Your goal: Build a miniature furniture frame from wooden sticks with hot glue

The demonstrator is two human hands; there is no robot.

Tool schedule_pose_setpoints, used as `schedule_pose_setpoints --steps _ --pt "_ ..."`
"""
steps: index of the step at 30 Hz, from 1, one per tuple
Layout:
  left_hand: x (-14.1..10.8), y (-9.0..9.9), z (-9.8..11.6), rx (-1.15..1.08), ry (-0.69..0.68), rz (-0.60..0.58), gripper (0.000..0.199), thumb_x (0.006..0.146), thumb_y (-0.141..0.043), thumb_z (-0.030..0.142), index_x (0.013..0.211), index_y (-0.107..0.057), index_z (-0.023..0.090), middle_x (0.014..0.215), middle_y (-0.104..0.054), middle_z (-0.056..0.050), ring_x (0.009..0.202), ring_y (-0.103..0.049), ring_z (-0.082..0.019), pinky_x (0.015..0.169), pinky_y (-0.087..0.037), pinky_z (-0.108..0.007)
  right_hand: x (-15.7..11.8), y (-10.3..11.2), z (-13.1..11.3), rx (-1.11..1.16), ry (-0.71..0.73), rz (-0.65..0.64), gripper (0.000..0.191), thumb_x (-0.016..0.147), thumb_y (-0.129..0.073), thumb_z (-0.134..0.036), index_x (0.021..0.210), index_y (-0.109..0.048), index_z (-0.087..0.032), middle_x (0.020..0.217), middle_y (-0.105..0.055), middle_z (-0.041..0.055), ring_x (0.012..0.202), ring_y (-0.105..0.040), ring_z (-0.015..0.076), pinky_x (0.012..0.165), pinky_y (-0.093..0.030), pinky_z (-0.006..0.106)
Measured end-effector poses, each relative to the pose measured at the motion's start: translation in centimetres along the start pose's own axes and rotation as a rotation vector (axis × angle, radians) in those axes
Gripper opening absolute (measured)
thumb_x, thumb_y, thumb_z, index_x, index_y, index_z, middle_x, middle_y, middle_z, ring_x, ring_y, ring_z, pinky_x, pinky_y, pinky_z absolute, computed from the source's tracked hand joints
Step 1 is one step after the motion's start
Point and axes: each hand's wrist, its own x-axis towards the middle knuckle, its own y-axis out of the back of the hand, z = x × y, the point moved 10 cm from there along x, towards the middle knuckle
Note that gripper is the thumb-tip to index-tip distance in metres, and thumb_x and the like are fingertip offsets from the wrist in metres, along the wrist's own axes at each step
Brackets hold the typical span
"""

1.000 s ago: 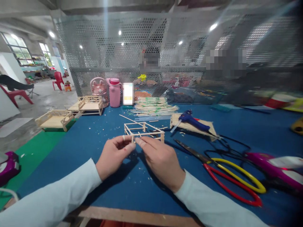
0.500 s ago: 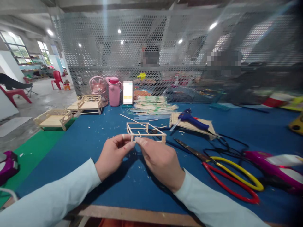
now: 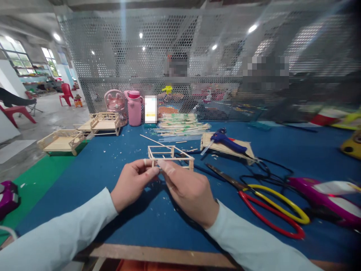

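Observation:
A small open frame of thin wooden sticks (image 3: 183, 158) is held just above the blue table, in front of me. My left hand (image 3: 135, 181) pinches its near left corner between thumb and fingers. Close beside it, my right hand (image 3: 191, 190) is closed with thumb and fingertips at the frame's near side. Its fingers hide whatever small part may be between them. Behind the frame lies a loose wooden stick (image 3: 150, 139). To the right, large scissors (image 3: 239, 184) with one red and one yellow handle lie partly opened.
A blue glue gun (image 3: 229, 142) rests on a wooden stick piece (image 3: 205, 140), its black cord trailing right. Bundled sticks (image 3: 180, 126), a pink bottle (image 3: 134, 109) and small wooden beds (image 3: 60, 143) stand behind. A purple device (image 3: 310, 188) is at right; a perforated metal screen (image 3: 135, 64) closes the back.
The whole view has shifted slightly, so everything appears a little further left. Both hands keep their grip on the stick frame, with hardly any movement.

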Motion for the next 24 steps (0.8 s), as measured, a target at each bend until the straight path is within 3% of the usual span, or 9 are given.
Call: schedule_pose_setpoints --steps 3,6,8,10,12,15,20,24 --pt "0.1 0.9 0.1 -0.063 0.043 0.063 0.026 0.062 -0.077 0.031 0.078 -0.068 0.013 0.065 -0.065 -0.001 0.056 -0.054 -0.009 0.059 -0.047 -0.023 -0.3 2.3 1.6 0.038 -0.088 0.129 0.035 0.08 -0.055 -0.01 0.113 -0.06 -0.022 0.101 -0.071 0.0071 0.086 -0.068 0.0174 0.075 -0.053 0.027" --pt "0.1 1.6 -0.1 -0.133 0.086 0.111 0.029 0.058 -0.079 0.031 0.076 -0.067 0.013 0.065 -0.064 0.0 0.057 -0.056 -0.008 0.058 -0.046 -0.021 -2.2 4.3 8.0 0.235 -0.565 0.335 0.02 0.08 -0.058 -0.02 0.099 -0.062 -0.023 0.084 -0.067 0.0034 0.069 -0.062 0.0142 0.062 -0.051 0.026" --pt "0.1 1.6 -0.3 -0.155 0.102 0.111 0.029 0.057 -0.08 0.031 0.076 -0.067 0.013 0.066 -0.065 -0.001 0.058 -0.057 -0.008 0.058 -0.046 -0.02 -4.0 1.8 11.7 0.568 -0.922 0.272 0.017 0.082 -0.055 -0.034 0.093 -0.061 -0.022 0.075 -0.06 0.0014 0.057 -0.054 0.0113 0.046 -0.044 0.023" --pt "0.1 1.6 -0.4 -0.157 0.106 0.11 0.03 0.058 -0.08 0.031 0.077 -0.067 0.013 0.066 -0.065 0.0 0.058 -0.057 -0.008 0.059 -0.047 -0.02 -4.7 -1.6 12.3 0.872 -1.1 0.082 0.032 0.081 -0.05 -0.048 0.086 -0.062 -0.019 0.069 -0.056 0.0011 0.051 -0.048 0.0104 0.037 -0.035 0.021" --pt "0.1 1.6 -0.5 -0.152 0.106 0.11 0.03 0.058 -0.079 0.032 0.078 -0.067 0.013 0.066 -0.065 0.0 0.058 -0.057 -0.008 0.059 -0.047 -0.02 -4.6 -3.4 11.3 1.049 -1.135 -0.07 0.04 0.077 -0.051 -0.055 0.077 -0.063 -0.017 0.065 -0.055 0.0013 0.052 -0.048 0.0107 0.036 -0.034 0.02" --pt "0.1 1.6 -0.6 -0.155 0.096 0.103 0.03 0.058 -0.079 0.032 0.079 -0.067 0.013 0.067 -0.065 0.0 0.06 -0.058 -0.008 0.061 -0.049 -0.021 -4.6 -4.4 9.9 1.189 -1.159 -0.155 0.033 0.07 -0.064 -0.05 0.072 -0.062 -0.017 0.067 -0.057 0.0007 0.056 -0.051 0.01 0.04 -0.038 0.018" --pt "-0.1 1.8 -0.1 -0.008 0.052 0.103 0.033 0.065 -0.074 0.034 0.091 -0.068 0.014 0.069 -0.067 -0.001 0.061 -0.061 -0.011 0.062 -0.05 -0.023 -5.2 -4.9 9.7 1.258 -1.25 -0.143 0.034 0.06 -0.075 -0.045 0.074 -0.065 -0.016 0.068 -0.062 0.0009 0.055 -0.053 0.0085 0.042 -0.04 0.018" --pt "-0.4 1.8 1.8 0.301 -0.12 0.095 0.034 0.08 -0.058 0.039 0.101 -0.067 0.014 0.065 -0.065 -0.001 0.055 -0.058 -0.011 0.054 -0.047 -0.021 -5.2 -5.0 10.1 1.218 -1.253 -0.124 0.037 0.06 -0.075 -0.048 0.074 -0.066 -0.015 0.067 -0.063 0.0009 0.053 -0.053 0.0075 0.044 -0.041 0.018"
